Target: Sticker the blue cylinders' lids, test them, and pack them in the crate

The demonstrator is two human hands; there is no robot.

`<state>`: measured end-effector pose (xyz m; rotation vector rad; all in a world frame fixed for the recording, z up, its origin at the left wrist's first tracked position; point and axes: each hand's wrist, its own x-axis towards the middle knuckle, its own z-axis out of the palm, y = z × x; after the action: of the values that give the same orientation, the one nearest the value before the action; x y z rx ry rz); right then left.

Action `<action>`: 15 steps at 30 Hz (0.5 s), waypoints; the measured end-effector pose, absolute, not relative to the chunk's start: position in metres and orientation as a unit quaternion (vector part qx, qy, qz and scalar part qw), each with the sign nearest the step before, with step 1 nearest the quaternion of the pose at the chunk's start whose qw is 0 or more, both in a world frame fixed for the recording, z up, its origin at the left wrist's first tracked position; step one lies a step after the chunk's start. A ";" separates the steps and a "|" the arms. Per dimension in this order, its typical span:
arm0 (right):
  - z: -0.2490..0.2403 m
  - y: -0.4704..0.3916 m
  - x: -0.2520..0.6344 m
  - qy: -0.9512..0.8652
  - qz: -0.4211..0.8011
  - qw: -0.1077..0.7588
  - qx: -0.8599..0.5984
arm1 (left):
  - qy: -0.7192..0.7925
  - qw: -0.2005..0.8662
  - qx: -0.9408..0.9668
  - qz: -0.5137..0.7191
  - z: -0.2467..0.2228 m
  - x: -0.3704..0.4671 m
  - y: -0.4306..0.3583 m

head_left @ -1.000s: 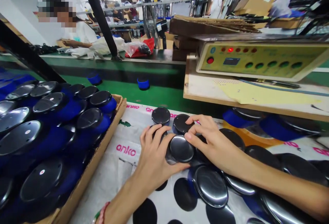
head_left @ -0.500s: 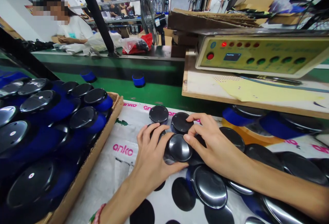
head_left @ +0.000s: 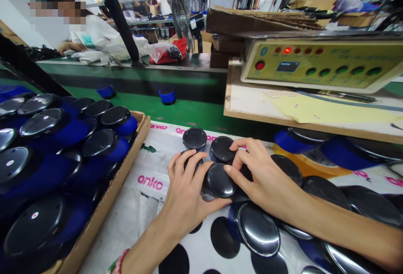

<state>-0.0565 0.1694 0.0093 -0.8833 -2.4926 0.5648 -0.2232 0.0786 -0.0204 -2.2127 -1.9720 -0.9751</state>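
Note:
Round units with glossy black tops stand in a tight cluster on the printed white sheet. My left hand (head_left: 189, 190) curls around the front round black-topped unit (head_left: 221, 180), with the thumb along its near side and fingers reaching over a neighbouring unit that they partly hide. From the other side, my right hand (head_left: 256, 171) rests its thumb on the rim of that same front unit. Its bent index finger touches the round unit behind (head_left: 222, 148). Another black unit (head_left: 194, 139) stands at the back left, apart from both hands.
At left, a cardboard tray (head_left: 126, 163) holds many blue-sided units. More units (head_left: 258, 228) lie at right, among black discs (head_left: 224, 237) on the sheet. A control box (head_left: 315, 62) sits on a wooden shelf. Behind the green belt, a person (head_left: 94, 32) sits near plastic bags.
My hands have barely moved. On the control box, the lit red lamp has shifted one place to the right. The person's hands opposite have moved left, and the view has shifted slightly.

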 end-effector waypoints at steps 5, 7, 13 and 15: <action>0.009 0.180 -0.056 -0.911 0.139 0.182 -0.343 | -0.628 0.024 -0.715 -0.306 -0.023 -0.224 0.080; 0.013 0.186 -0.057 -0.920 0.100 0.185 -0.330 | -0.625 0.031 -0.722 -0.294 -0.023 -0.225 0.081; 0.059 0.165 -0.048 -0.963 0.047 0.232 -0.129 | -0.640 -0.017 -0.736 -0.220 0.004 -0.229 0.051; 0.065 0.133 -0.034 -0.982 0.048 0.184 -0.021 | -0.648 -0.113 -0.726 -0.199 0.010 -0.225 0.026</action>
<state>-0.0343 0.1326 0.0646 -0.0583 -2.7674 0.1356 -0.2247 0.0262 0.0105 -2.4607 -2.1981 -0.6756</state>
